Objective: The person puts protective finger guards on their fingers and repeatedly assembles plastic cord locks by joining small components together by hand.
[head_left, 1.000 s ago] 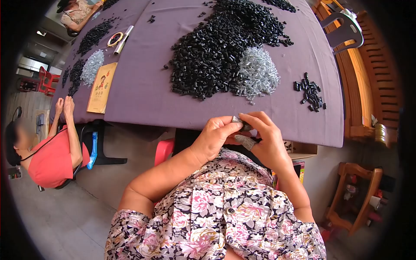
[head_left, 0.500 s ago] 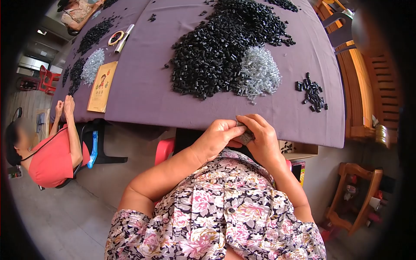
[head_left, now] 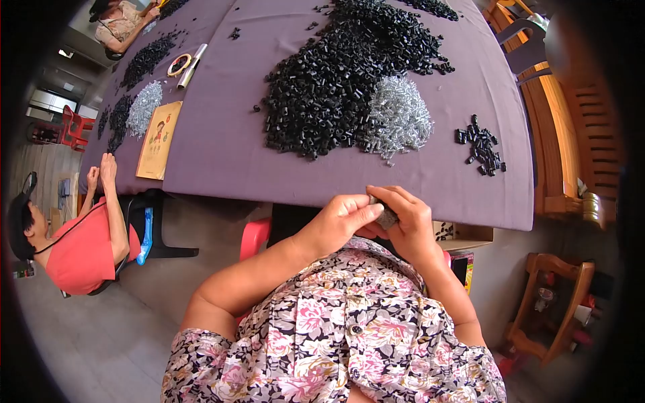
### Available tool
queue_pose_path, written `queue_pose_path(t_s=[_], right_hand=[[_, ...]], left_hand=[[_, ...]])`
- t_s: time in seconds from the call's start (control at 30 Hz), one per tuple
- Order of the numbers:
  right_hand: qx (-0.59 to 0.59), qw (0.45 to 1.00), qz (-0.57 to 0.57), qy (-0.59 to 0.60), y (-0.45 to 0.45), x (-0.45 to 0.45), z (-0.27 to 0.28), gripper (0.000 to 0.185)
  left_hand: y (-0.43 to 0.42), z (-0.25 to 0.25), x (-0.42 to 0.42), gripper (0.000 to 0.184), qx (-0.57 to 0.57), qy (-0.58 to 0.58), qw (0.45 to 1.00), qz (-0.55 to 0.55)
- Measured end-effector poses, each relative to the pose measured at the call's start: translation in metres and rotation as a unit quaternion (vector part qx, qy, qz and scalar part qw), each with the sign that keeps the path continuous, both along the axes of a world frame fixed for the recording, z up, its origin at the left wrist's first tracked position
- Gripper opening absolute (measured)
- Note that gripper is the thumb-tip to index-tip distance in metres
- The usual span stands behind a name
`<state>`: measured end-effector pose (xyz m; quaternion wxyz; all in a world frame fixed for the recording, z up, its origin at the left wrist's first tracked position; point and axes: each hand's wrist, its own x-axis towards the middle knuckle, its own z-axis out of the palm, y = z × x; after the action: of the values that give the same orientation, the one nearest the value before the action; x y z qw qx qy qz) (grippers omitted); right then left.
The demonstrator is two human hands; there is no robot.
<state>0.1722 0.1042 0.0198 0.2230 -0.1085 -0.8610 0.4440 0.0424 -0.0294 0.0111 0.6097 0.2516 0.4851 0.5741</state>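
Note:
My left hand [head_left: 344,220] and my right hand [head_left: 408,218] meet just in front of the table's near edge, above my lap. Between them is a small grey piece [head_left: 386,216], possibly a finger covering; its exact form is partly hidden. The fingers of both hands are closed around this spot, and anything smaller in them is hidden. Beyond my hands, a large heap of black tube-like pieces [head_left: 316,107] lies on the purple cloth [head_left: 228,154]. A pile of clear small pieces [head_left: 400,117] touches its right side.
Small black pieces [head_left: 480,146] lie to the right. A yellow booklet [head_left: 159,142], a tape roll [head_left: 179,64] and more piles are at the left. One person in red [head_left: 80,248] sits left; another person [head_left: 121,28] is at the far left. An open box [head_left: 463,235] stands below the table edge.
My hands have closed together over the grey piece, which was more exposed a second ago. The person in red has raised the head slightly, and the far person's arm has come forward.

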Motion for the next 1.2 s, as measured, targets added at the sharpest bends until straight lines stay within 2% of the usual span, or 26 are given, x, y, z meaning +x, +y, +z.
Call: queue_pose_path(t_s=[0.07, 0.1, 0.17, 0.27, 0.3, 0.37, 0.5, 0.57, 0.67, 0.77, 0.83, 0.9, 1.03, 1.1, 1.2], right_hand=[[-0.043, 0.999, 0.002, -0.020, 0.011, 0.004, 0.004, 0.048], [-0.060, 0.996, -0.046, -0.041, 0.015, 0.005, 0.007, 0.041], [-0.011, 0.994, -0.103, -0.033, 0.043, 0.012, 0.004, 0.035], [0.043, 0.975, -0.214, -0.035, 0.086, 0.027, -0.010, 0.034], [0.063, 0.965, -0.248, -0.056, 0.097, 0.032, -0.009, 0.034], [0.088, 0.955, -0.271, -0.082, 0.114, 0.044, -0.015, 0.050], [0.104, 0.940, -0.314, -0.078, 0.116, 0.045, -0.026, 0.076], [0.112, 0.934, -0.332, -0.071, 0.111, 0.042, -0.028, 0.083], [0.131, 0.927, -0.348, -0.055, 0.107, 0.043, -0.037, 0.087], [0.122, 0.926, -0.357, -0.038, 0.105, 0.043, -0.036, 0.079], [0.126, 0.935, -0.331, 0.004, 0.098, 0.038, -0.036, 0.067], [0.133, 0.949, -0.284, 0.022, 0.085, 0.026, -0.033, 0.055], [0.155, 0.976, -0.150, 0.012, 0.046, -0.018, -0.010, 0.037], [0.204, 0.975, -0.084, 0.007, 0.038, -0.044, -0.008, 0.033], [0.273, 0.960, -0.058, -0.007, 0.031, -0.079, -0.009, 0.019]], left_hand=[[0.002, 0.016, -0.004, 0.036, -0.003, -0.003, 0.999, -0.039], [0.001, 0.016, -0.010, 0.036, -0.014, 0.022, 0.999, -0.029], [0.000, 0.016, -0.031, 0.035, -0.037, 0.072, 0.997, -0.008], [-0.006, 0.004, -0.062, 0.029, 0.040, 0.251, 0.955, 0.153], [-0.009, -0.012, -0.072, 0.025, 0.056, 0.289, 0.931, 0.214], [-0.010, 0.003, -0.082, 0.024, -0.018, 0.472, 0.850, 0.234], [0.002, -0.013, -0.091, 0.028, 0.031, 0.626, 0.745, 0.228], [0.010, -0.022, -0.098, 0.032, 0.074, 0.722, 0.655, 0.213], [0.015, -0.021, -0.099, 0.025, 0.078, 0.746, 0.626, 0.216], [0.007, -0.026, -0.099, 0.015, 0.090, 0.618, 0.734, 0.268], [0.000, -0.021, -0.096, 0.011, 0.080, 0.548, 0.779, 0.292], [-0.005, -0.015, -0.089, 0.013, 0.084, 0.570, 0.770, 0.273], [0.010, -0.003, -0.074, 0.019, 0.140, 0.679, 0.688, 0.214], [0.018, -0.006, -0.074, 0.021, 0.097, 0.692, 0.692, 0.183], [0.023, -0.008, -0.071, 0.021, 0.123, 0.704, 0.672, 0.192]])
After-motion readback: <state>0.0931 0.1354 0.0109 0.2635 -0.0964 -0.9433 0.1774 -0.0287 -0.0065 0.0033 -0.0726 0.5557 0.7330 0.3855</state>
